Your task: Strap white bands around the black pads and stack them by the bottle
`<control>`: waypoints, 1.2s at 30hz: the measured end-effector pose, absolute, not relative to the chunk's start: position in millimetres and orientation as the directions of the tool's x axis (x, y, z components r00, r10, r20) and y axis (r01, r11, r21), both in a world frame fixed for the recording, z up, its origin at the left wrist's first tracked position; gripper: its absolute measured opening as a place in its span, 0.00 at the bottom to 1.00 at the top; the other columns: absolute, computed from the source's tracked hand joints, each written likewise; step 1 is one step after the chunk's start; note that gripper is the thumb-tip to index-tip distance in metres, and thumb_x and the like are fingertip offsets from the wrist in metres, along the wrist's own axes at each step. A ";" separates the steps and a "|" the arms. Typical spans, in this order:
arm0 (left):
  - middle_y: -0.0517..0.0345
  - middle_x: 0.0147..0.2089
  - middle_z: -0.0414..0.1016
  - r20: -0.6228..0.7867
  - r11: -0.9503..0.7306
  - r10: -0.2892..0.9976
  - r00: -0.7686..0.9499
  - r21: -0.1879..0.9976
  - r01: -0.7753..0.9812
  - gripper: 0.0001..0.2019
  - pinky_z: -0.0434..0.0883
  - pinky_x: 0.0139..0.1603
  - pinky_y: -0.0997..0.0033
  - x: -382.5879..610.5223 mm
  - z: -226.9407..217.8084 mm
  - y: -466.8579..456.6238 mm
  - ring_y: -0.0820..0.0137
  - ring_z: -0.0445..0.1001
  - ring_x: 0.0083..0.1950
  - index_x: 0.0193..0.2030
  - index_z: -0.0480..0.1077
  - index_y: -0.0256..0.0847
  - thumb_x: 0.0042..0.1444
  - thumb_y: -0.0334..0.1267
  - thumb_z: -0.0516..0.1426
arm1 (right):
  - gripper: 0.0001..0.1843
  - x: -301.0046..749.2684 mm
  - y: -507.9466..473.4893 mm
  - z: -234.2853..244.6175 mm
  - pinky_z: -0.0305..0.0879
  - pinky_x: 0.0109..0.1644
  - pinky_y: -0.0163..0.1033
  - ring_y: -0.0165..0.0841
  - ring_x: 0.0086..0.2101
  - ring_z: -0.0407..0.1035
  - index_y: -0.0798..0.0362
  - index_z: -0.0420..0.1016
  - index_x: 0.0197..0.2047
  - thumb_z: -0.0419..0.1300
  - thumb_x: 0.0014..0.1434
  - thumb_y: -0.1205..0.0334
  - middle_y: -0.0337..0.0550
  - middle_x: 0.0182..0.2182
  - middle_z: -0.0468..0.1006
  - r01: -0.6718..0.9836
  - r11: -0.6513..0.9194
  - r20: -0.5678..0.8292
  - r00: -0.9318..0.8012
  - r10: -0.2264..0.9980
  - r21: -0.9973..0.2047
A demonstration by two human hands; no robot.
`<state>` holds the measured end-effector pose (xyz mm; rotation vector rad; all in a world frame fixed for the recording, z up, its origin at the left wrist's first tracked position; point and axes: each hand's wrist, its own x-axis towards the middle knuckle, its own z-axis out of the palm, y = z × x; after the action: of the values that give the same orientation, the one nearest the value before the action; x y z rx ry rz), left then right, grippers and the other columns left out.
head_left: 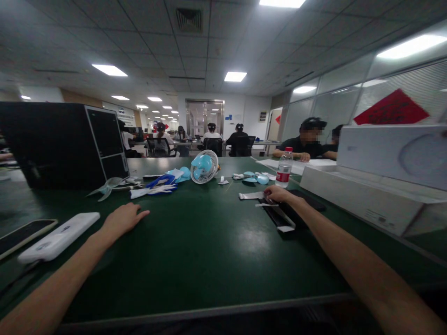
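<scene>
The narrow black wrapper-like piece with white edges (277,216) lies on the dark green, smooth-topped counter (195,265), right of centre in the frame. It looks thin and light, probably bendable but easily creased, and its shiny surface may slip under the fingertips; its long edges or the white end flap (286,228) seem the best places to take hold. The right hand (277,194) reaches to its upper end with fingers curled downward and close together; whether they grip it I cannot tell. A flat whitish strip (251,196) lies just beside those fingers. The clear plastic bottle with a red cap and label (284,168) stands just beyond that hand. At centre left, the left hand (122,217) rests palm down, loosely spread with the thumb apart, holding nothing; the white oblong plastic device (61,237) is nearest to it, at lower left.
</scene>
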<state>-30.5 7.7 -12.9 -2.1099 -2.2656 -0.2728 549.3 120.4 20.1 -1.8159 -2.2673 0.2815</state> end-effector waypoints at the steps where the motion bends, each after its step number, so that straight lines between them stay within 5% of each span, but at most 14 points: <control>1: 0.41 0.51 0.74 0.133 0.054 0.989 -0.067 0.096 0.994 0.30 0.70 0.45 0.57 -29.8 -12.2 7.2 0.52 0.73 0.49 0.48 0.73 0.37 0.54 0.60 0.46 | 0.12 548.1 120.2 20.1 0.60 0.28 0.31 0.31 0.25 0.66 0.57 0.78 0.31 0.60 0.40 0.65 0.39 0.23 0.74 0.932 0.208 0.055 -0.201 0.978 -0.297; 10: 0.40 0.51 0.73 0.115 0.031 0.993 -0.038 0.062 0.998 0.30 0.69 0.47 0.57 -24.9 -9.5 5.2 0.54 0.72 0.49 0.48 0.72 0.37 0.55 0.59 0.44 | 0.11 557.5 110.8 58.4 0.58 0.30 0.33 0.31 0.26 0.64 0.57 0.76 0.25 0.62 0.45 0.56 0.40 0.22 0.73 0.918 0.272 0.188 -0.224 0.956 -0.288; 16: 0.41 0.51 0.74 0.100 0.036 0.994 -0.041 0.054 0.998 0.29 0.70 0.46 0.60 -20.7 -7.8 0.8 0.56 0.73 0.48 0.48 0.72 0.38 0.56 0.58 0.44 | 0.13 559.5 96.1 103.3 0.56 0.30 0.34 0.29 0.25 0.64 0.60 0.78 0.34 0.57 0.56 0.61 0.43 0.24 0.75 0.926 0.208 0.339 -0.095 0.936 -0.315; 21: 0.42 0.51 0.74 0.090 0.036 0.995 -0.042 0.068 0.997 0.29 0.70 0.46 0.59 -16.7 -4.5 -1.8 0.55 0.73 0.49 0.49 0.72 0.38 0.55 0.59 0.45 | 0.14 537.0 99.5 121.5 0.59 0.40 0.35 0.32 0.33 0.68 0.64 0.78 0.42 0.57 0.57 0.64 0.52 0.34 0.78 0.947 0.160 0.743 0.106 0.661 -0.277; 24: 0.42 0.51 0.74 0.085 0.033 0.996 -0.039 0.072 0.997 0.30 0.70 0.46 0.59 -15.5 -4.1 -1.6 0.54 0.73 0.50 0.49 0.72 0.37 0.55 0.58 0.45 | 0.15 521.6 112.8 114.0 0.59 0.45 0.37 0.36 0.39 0.68 0.62 0.77 0.43 0.53 0.60 0.63 0.54 0.39 0.77 0.972 0.138 0.859 0.097 0.503 -0.190; 27: 0.41 0.51 0.74 0.102 0.021 0.994 -0.029 0.073 0.997 0.30 0.70 0.47 0.59 -17.6 -7.1 0.8 0.54 0.72 0.50 0.50 0.72 0.36 0.55 0.59 0.45 | 0.17 508.5 129.1 89.7 0.60 0.45 0.37 0.38 0.41 0.68 0.57 0.77 0.44 0.48 0.63 0.61 0.52 0.43 0.75 0.993 0.115 0.812 -0.043 0.583 -0.030; 31: 0.42 0.50 0.74 0.132 0.002 0.991 -0.013 0.080 0.997 0.32 0.69 0.47 0.59 -22.8 -12.6 6.1 0.55 0.72 0.50 0.49 0.72 0.37 0.54 0.61 0.44 | 0.19 495.3 147.5 49.4 0.61 0.43 0.38 0.39 0.41 0.70 0.57 0.77 0.44 0.45 0.64 0.64 0.55 0.45 0.73 0.984 0.075 0.510 -0.148 0.847 0.162; 36: 0.43 0.51 0.74 0.124 0.006 0.992 -0.015 0.072 0.997 0.32 0.69 0.47 0.59 -19.1 -12.0 6.5 0.55 0.72 0.50 0.50 0.71 0.37 0.53 0.61 0.45 | 0.16 493.5 160.8 25.2 0.62 0.44 0.38 0.40 0.42 0.71 0.60 0.78 0.40 0.49 0.60 0.71 0.58 0.44 0.75 0.968 0.113 0.327 -0.184 0.927 0.225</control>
<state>-19.1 6.5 -12.0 -2.1777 -2.2015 -0.2161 493.5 160.8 25.2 -1.9356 -2.2633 -0.5948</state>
